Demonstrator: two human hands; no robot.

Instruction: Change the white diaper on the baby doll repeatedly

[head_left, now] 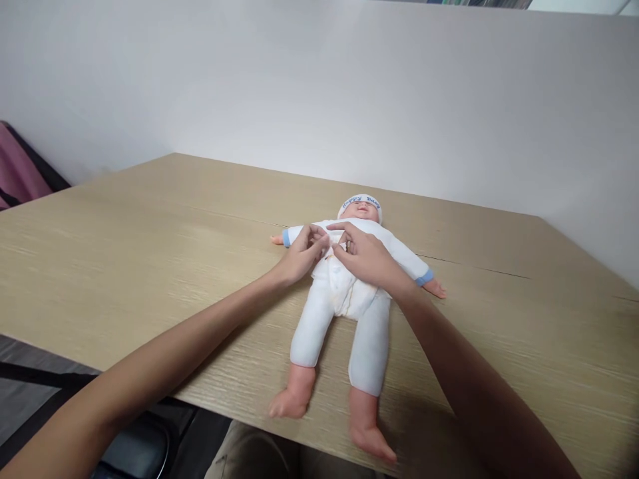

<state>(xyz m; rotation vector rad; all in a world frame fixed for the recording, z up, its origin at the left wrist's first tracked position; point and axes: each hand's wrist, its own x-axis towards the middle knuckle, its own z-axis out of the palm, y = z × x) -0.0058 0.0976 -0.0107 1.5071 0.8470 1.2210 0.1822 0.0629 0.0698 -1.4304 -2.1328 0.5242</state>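
Observation:
A baby doll (369, 359) in a white outfit with blue cuffs lies on its back, head away from me and feet toward me. Around its hips, over the white trousers, is a white diaper (344, 293). My left hand (303, 253) is bent over the doll's belly, thumb and fingers pinched at the upper edge of the diaper. Right beside it, my right hand (363, 256) is closed on the same front edge, its index finger stretched toward the left hand. The fingertips of both hands partly hide the waistband.
The doll rests on a wood-grain table (150, 266) with a thin seam across it. Behind rises a pale wall or partition (319, 93). A pink and black item (22, 166) is at the far left; a dark chair (140, 446) shows below the table's front edge.

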